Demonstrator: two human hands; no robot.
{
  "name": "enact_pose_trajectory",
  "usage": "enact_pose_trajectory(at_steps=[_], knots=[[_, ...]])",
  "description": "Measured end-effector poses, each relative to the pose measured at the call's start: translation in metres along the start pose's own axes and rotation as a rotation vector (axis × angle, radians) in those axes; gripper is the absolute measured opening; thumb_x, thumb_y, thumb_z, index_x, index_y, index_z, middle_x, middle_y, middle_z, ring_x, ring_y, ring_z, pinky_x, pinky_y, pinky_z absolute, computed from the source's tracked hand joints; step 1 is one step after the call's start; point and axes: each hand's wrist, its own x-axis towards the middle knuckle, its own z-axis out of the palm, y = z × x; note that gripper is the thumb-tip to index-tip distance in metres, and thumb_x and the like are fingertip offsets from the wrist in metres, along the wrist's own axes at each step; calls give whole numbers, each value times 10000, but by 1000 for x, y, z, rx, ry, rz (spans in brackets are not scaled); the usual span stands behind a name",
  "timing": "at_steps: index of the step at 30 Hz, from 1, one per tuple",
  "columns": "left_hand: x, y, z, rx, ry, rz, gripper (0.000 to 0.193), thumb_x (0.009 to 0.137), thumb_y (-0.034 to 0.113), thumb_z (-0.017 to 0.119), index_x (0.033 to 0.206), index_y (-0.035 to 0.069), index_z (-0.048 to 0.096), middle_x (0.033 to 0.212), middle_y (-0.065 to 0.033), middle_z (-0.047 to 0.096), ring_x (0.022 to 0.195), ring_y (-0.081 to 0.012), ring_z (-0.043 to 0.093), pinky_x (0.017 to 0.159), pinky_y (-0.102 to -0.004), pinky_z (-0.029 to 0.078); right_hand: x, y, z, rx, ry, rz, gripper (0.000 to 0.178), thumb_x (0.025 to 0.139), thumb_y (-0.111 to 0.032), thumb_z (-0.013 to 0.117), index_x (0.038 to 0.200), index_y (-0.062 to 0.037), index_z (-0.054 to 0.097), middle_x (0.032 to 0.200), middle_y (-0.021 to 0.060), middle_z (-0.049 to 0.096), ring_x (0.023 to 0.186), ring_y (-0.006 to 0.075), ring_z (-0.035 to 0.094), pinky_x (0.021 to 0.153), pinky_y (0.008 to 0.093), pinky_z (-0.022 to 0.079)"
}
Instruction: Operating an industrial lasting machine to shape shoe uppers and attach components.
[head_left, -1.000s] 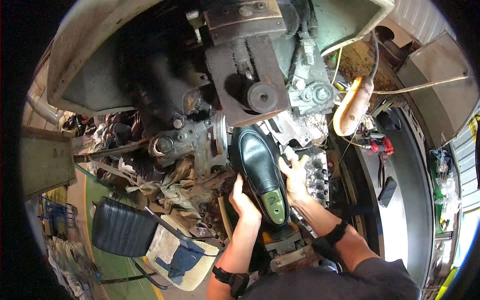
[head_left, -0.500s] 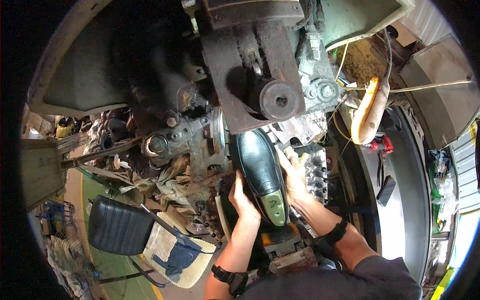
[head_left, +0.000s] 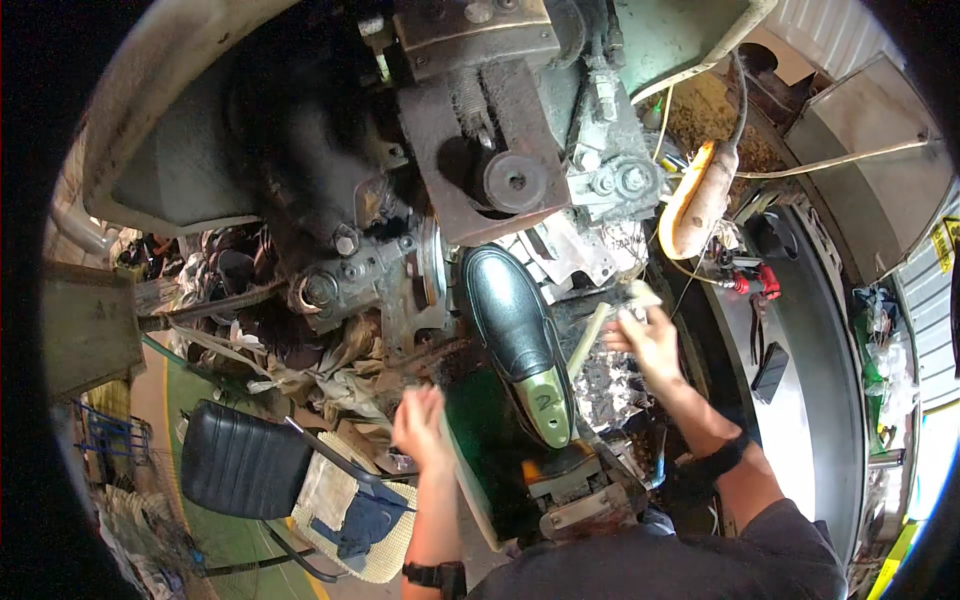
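Observation:
A glossy black leather shoe upper sits on a green shoe last under the machine's head, toe pointing away from me, the last's heel end bare and near me. Neither of my hands touches it. To its left, my left hand is raised, its fingers smeared by motion. My right hand hovers to the shoe's right, fingers apart, beside a pale piece. Whether the fingertips touch that piece I cannot tell. A pale strip slants between shoe and right hand.
A dark machine block with a round knob overhangs the toe. At right hangs a lit lamp on a cable. A phone lies on the curved bench. A black chair stands at lower left.
Both hands have let go of the shoe and moved apart, the left one leftward, the right one rightward. The shoe stays under the machine head; the whole view has shifted slightly.

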Motion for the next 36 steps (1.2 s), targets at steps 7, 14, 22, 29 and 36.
enact_pose_trajectory(at_steps=[7,14,22,29,36], knots=[[12,-86,-193,685,331,138,255,926,145,666,1081,-57,673,987,-134,703,933,-196,663,853,-333,507,42,113,-85,-274,-35,230,854,845,-81,750,1518,11,232,1498,247,423,1377,328,430,1136,402,348],[-44,-144,-214,652,22,-409,254,833,61,678,1046,-74,713,958,-98,735,878,-180,666,803,-308,510,26,118,-155,-397,356,204,814,848,-42,695,1524,-47,242,1158,157,653,996,209,606,845,344,478],[-61,-61,-143,1139,81,793,268,802,-15,593,1061,-21,658,1052,-177,671,1036,-374,612,938,-441,448,-14,110,-187,-306,491,392,446,865,-56,680,1282,-50,522,875,38,604,642,131,599,522,283,473],[-79,-86,-53,1784,-759,350,306,716,198,764,949,47,634,946,-145,581,979,-343,588,869,-453,480,-21,89,-160,-70,213,263,562,913,-133,655,1431,-30,465,1051,45,632,860,157,654,788,303,529],[-72,-131,-92,727,-915,35,463,687,135,786,1135,63,689,1082,-182,668,1058,-373,598,857,-450,525,-53,39,-132,-80,191,104,328,916,-171,676,1174,11,588,1025,51,660,875,124,628,784,276,506]])
